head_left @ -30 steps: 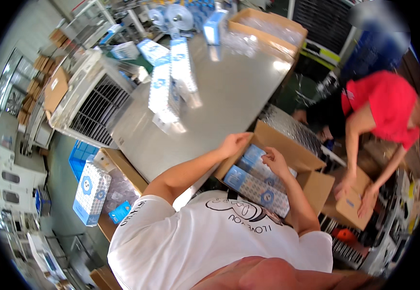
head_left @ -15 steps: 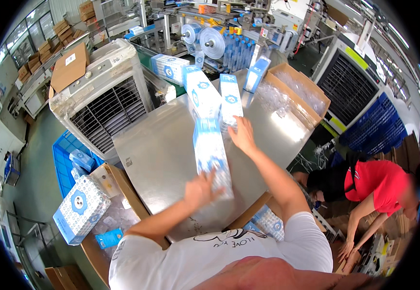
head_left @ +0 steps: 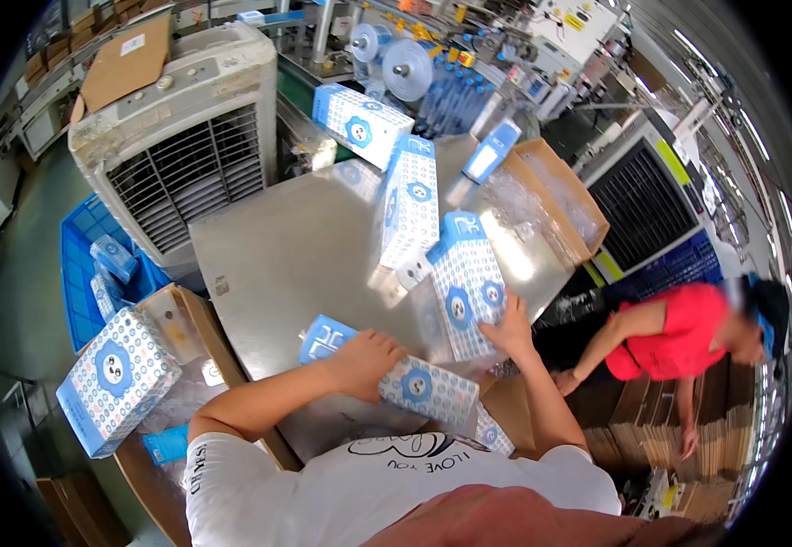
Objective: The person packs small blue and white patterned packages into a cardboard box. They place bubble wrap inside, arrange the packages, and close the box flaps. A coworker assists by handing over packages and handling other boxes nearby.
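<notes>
near box [head_left: 430, 392] lies clasped beneath left hand [head_left: 367, 363], second box [head_left: 465, 284] beside gripping right hand [head_left: 512, 334].

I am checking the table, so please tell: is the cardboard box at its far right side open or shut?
Open: no flap covers the cardboard box, and clear plastic shows inside.

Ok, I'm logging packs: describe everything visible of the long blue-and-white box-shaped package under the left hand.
The package has a blue left end, repeated motifs and a scalloped blue emblem. Smooth-looking, it slants rightward toward the wearer by the near edge of the silver metal table; the left hand grips its middle.
</notes>
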Demonstrator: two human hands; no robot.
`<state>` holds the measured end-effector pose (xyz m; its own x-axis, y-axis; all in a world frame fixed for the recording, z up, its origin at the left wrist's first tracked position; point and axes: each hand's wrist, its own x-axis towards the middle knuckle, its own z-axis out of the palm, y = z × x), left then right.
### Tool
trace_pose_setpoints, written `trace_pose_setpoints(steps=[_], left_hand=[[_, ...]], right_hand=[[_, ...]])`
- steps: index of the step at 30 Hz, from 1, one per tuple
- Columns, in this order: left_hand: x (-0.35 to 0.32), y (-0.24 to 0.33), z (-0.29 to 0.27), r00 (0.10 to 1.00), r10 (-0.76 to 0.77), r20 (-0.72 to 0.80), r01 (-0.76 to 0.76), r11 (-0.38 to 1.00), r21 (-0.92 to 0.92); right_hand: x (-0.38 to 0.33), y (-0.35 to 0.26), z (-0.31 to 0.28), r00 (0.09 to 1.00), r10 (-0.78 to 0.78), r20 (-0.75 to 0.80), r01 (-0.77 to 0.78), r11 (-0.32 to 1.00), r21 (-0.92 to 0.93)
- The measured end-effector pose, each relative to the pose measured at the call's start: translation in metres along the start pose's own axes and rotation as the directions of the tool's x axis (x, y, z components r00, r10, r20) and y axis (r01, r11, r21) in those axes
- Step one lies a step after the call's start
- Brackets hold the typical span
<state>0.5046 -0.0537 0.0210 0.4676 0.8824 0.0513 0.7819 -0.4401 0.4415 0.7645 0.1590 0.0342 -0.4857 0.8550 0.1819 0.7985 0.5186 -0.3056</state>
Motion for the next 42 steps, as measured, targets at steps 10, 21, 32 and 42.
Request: trace_pose_setpoints(steps=[10,21,32,42], left_hand=[[0.039,0.056,-0.022,0.929,0.101,-0.357,-0.159,0.978,-0.136],[0.212,0.242,0.2,0.774,0.148,0.615,-0.248,0.965,0.08],[0.191,0.251,0.209,0.699,0.325,0.637,-0.394,0.918,-0.035],[0.191,0.147,0.259,0.915,0.382,0.134,-0.394,0.916,0.078]], right_hand=[[-0.044,0.019,-0.096,0.988,-0.144,-0.058,0.153,0.966,0.21],[-0.253,0.071,-0.26,0.894,-0.382,-0.234,0.428,0.882,0.198],[-0.358,0.19,-0.004,0.987,-0.105,-0.118,0.102,0.994,-0.032],[-0.557,0.261,-0.002,-0.039,0.969,-0.245,-0.844,0.099,0.527]])
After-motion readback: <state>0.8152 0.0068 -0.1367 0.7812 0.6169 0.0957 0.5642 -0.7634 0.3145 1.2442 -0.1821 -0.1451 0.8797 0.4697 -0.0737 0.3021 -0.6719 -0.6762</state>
